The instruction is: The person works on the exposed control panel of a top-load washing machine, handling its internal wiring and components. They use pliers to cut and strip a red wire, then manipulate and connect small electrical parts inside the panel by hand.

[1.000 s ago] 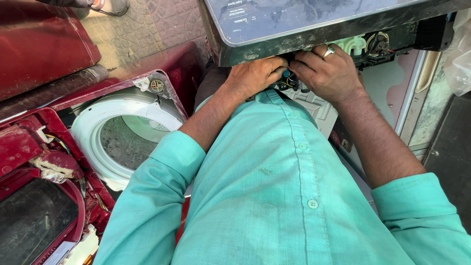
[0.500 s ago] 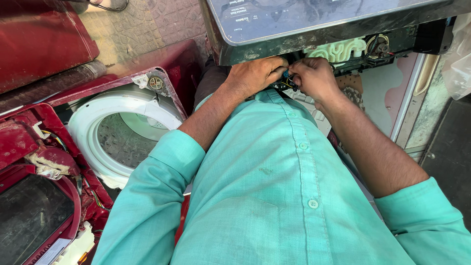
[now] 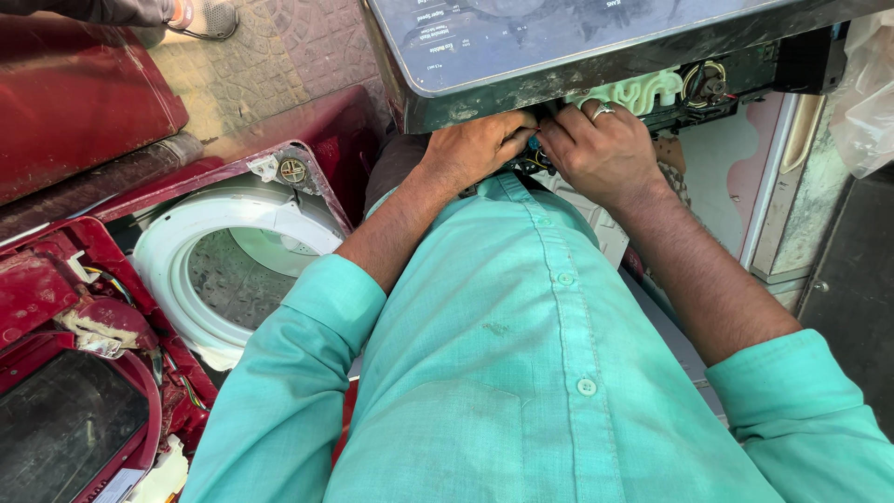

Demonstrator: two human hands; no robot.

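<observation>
Both hands meet under the grey control panel [image 3: 521,56]. The left hand [image 3: 475,149] and right hand [image 3: 601,149] pinch small blue wiring [image 3: 534,144] between them, fingers curled tight.

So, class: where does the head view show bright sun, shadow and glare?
Head view: sun brightens the white drum ring; the control panel shows pale glare; left hand and right hand work in its shadow, their fingertips hidden.
</observation>
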